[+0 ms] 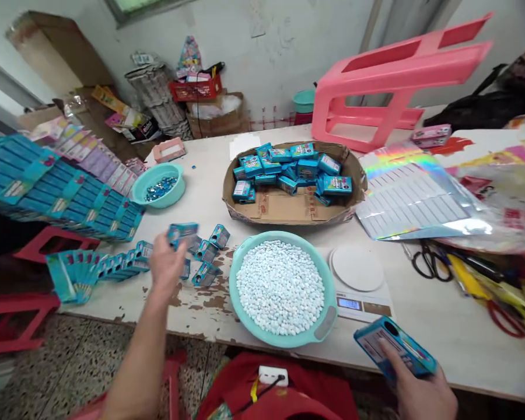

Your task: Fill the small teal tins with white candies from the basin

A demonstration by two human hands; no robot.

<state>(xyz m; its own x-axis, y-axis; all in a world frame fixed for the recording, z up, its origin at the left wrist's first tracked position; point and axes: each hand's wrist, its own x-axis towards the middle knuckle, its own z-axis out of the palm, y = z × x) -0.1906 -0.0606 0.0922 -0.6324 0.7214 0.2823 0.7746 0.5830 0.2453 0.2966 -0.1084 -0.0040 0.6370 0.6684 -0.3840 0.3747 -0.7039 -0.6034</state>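
A white table [205, 192] bears a cardboard tray [284, 207], a mint basin [284, 342] and a scale [357, 268], the right hand [424, 392] clasping a blue box [412, 348] near the scale, the left hand [166, 265] pinching a second box [184, 231] left of the basin.

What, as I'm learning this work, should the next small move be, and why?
Perhaps the left hand should set its blurred box down with the nearby boxes: it seems held just over the table beside them, and the right hand grips another box that needs attention too.
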